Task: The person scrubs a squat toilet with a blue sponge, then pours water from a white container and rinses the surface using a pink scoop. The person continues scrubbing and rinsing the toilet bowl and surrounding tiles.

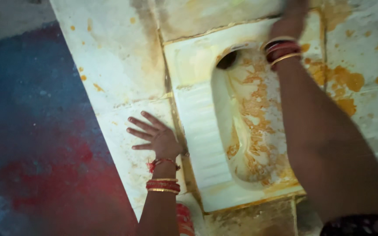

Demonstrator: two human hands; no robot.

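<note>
Squat toilet pan (241, 131), set in the tiled floor (114, 48), shows orange staining throughout; scrubbing looks barely begun. Our left hand (156, 135) lies flat, fingers spread; right hand (292, 19) grip unclear.

The squat toilet pan (241, 126) is lying sunken and open between 2 arms. The left hand (156, 135) is pressing flat on the tiled step (114, 48), blocking that edge; the right hand (290, 19) is covering the far rim.

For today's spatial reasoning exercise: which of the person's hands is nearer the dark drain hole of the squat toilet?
Right. The right hand reaches just beyond the drain hole; the left hand lies flat on the tile beside the pan.
</note>
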